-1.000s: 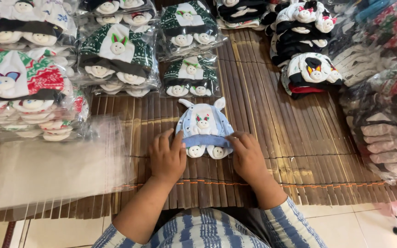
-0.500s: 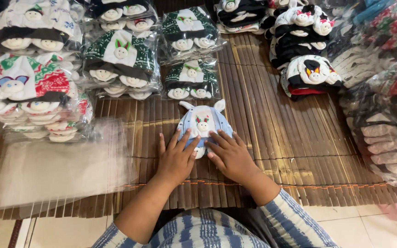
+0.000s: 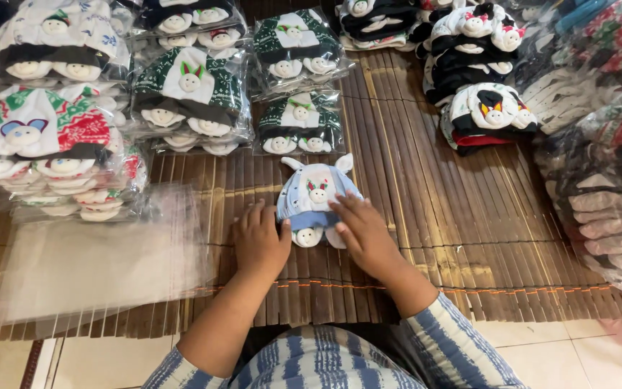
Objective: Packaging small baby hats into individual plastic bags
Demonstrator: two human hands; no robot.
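Clear plastic bags [image 3: 95,263] lie empty at left. Left hand [image 3: 259,241] rests flat, fingers spread, touching the blue baby hat set [image 3: 313,198] on the bamboo mat [image 3: 433,216]; right hand [image 3: 361,230] presses it, gripping nothing. Better to keep pieces squarely stacked.

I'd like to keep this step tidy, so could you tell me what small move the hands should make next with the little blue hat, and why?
Probably lift the blue hat and turn left toward the clear bags. Both hands, left hand and right hand, press it flat on the bamboo mat, and it is unwrapped, unlike the bagged hats behind.
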